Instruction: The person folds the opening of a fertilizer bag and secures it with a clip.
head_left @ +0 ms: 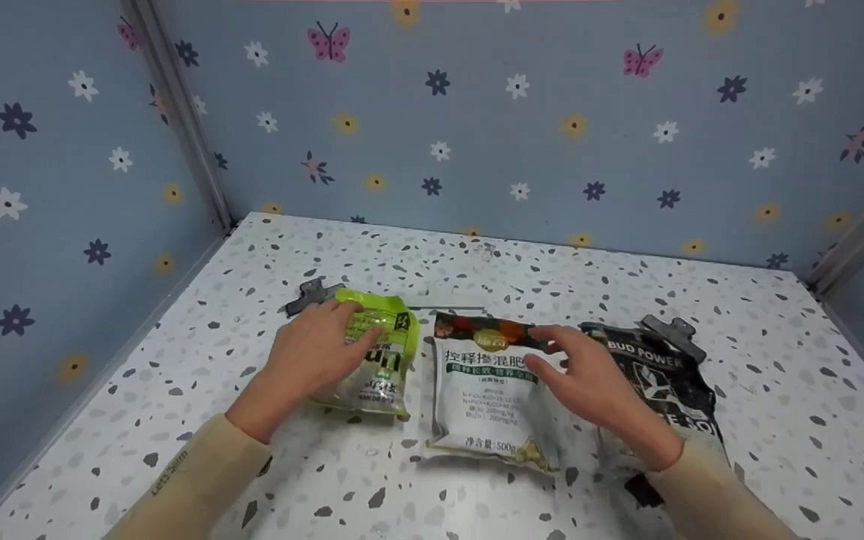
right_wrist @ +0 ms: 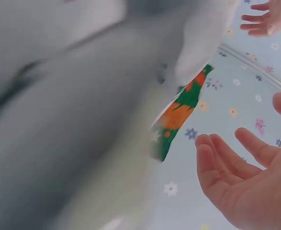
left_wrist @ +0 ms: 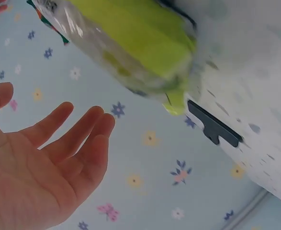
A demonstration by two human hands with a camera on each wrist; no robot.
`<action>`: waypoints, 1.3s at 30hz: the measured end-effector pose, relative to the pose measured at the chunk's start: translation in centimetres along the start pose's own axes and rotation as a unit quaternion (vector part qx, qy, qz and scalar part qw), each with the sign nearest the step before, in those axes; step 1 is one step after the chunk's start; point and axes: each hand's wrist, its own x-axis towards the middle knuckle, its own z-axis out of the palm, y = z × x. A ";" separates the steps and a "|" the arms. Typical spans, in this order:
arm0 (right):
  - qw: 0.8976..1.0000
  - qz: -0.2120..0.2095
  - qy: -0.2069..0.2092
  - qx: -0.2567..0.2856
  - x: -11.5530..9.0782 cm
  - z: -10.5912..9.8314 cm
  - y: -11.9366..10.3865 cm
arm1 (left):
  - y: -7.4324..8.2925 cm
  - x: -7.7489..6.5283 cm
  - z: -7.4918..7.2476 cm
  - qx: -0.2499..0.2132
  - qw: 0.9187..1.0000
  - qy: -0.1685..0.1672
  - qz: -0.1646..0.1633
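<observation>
Three printed bags lie in a row on the table. My left hand (head_left: 319, 341) is above the left side of the lime-green bag (head_left: 391, 364); in the left wrist view its loosely bent fingers (left_wrist: 83, 134) are apart from that bag. Over the upper right corner of the white fertilizer bag (head_left: 484, 405), with its red and dark top band, hovers my right hand (head_left: 589, 379). Nothing is between its thumb and fingers (right_wrist: 226, 163) in the right wrist view. The black "BUD POWER" bag (head_left: 661, 375) lies at the right, partly hidden by my right hand and sleeve.
A dark wide-jawed clip (head_left: 312, 296) lies by the green bag's upper left corner. Another dark clip (head_left: 676, 336) sits at the black bag's upper right edge. The speckled white table (head_left: 372, 487) ends at a blue flowered back wall (head_left: 477, 150), with side walls left and right.
</observation>
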 end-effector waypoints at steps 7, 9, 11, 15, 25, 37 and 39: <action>0.998 0.013 -0.061 0.021 1.7 0.3 -2.8 | -3.9 0.9 -1.0 -0.047 0.997 -0.047 -0.049; 0.997 0.015 -0.069 0.018 2.2 0.2 -3.7 | -4.8 1.2 -1.1 -0.068 0.994 -0.063 -0.061; 0.997 0.016 -0.074 0.012 2.7 0.1 -4.5 | -5.6 1.4 -1.0 -0.090 0.990 -0.079 -0.070; 0.994 0.029 -0.094 0.042 4.1 0.0 -5.7 | -6.6 1.8 -0.7 -0.125 0.984 -0.100 -0.079; 0.955 0.102 -0.165 0.225 8.2 1.6 -7.3 | -6.9 2.9 -0.2 -0.191 0.970 -0.124 -0.087; 0.893 0.187 -0.238 0.334 10.7 5.6 -8.3 | -7.5 4.0 0.9 -0.328 0.919 -0.159 -0.150; 0.887 0.196 -0.247 0.336 10.8 6.1 -8.1 | -7.5 4.2 1.0 -0.347 0.911 -0.157 -0.157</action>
